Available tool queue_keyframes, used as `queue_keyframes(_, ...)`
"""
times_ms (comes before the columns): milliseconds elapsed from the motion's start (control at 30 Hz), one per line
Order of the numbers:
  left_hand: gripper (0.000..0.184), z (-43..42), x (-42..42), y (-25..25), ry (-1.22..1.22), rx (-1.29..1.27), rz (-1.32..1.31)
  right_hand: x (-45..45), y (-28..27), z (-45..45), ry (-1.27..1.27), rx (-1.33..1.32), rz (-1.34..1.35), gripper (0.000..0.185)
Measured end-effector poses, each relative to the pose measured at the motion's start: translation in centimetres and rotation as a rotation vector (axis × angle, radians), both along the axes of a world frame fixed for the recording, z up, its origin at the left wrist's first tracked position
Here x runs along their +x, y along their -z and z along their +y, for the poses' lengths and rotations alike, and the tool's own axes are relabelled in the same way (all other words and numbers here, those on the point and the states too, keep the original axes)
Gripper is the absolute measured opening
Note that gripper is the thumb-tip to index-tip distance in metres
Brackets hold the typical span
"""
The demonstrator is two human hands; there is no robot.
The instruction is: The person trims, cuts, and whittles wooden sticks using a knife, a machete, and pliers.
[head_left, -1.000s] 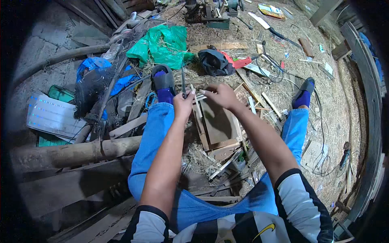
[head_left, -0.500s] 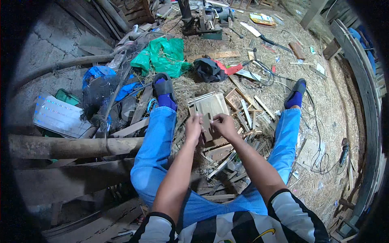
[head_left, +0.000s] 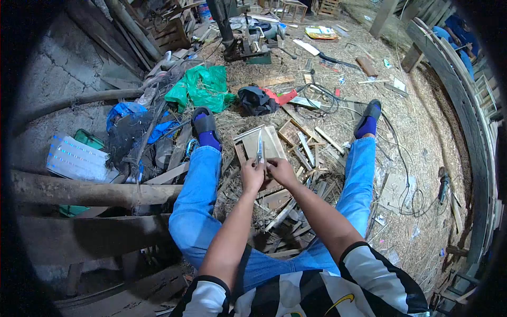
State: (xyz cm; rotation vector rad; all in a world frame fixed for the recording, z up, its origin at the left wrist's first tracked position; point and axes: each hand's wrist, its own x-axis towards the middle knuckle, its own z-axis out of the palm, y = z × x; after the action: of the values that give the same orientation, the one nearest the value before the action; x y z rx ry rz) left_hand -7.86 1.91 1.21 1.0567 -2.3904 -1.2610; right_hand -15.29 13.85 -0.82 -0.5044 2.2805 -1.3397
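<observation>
My shirt was striped black and white with a yellow mark, my jeans light blue, my socks purple. The wooden panel at centre was pale tan. Toward the upper left, a plastic bag glowed bright green beside a blue sheet; at left, a white board bore rows of bluish marks. A red piece lay above centre, and a yellow-and-white packet at top.
</observation>
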Motion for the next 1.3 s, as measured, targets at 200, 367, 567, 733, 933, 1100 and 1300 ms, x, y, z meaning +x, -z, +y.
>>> queue_keyframes(200,0.046,-0.1,2.3,-0.6,0.062,-0.019,0.062,2.0,-1.0,1.8,0.05,0.079,0.055,0.039)
queue_keyframes(367,0.045,0.1,4.2,-2.0,0.078,0.157,0.131,4.7,-4.4,2.2,0.057,0.116,0.055,0.039)
queue_keyframes(567,0.039,-0.8,8.0,-5.2,0.113,0.211,0.248,10.7,-6.7,4.6,-0.026,0.129,0.171,0.034)
queue_keyframes(733,0.037,1.1,7.8,-8.2,0.181,0.235,0.258,12.6,-8.6,4.5,0.029,0.068,0.184,0.031)
queue_keyframes(933,0.038,2.2,8.8,-10.8,0.238,0.261,0.328,13.5,-12.2,4.1,0.094,0.02,0.28,0.031)
queue_keyframes(1100,0.039,3.4,10.6,-12.2,0.235,0.223,0.345,13.3,-11.8,5.2,0.063,-0.056,0.267,0.031)
queue_keyframes(1300,0.036,5.6,11.0,-13.6,0.199,0.216,0.136,12.9,-13.0,7.7,0.035,-0.054,0.194,0.032)
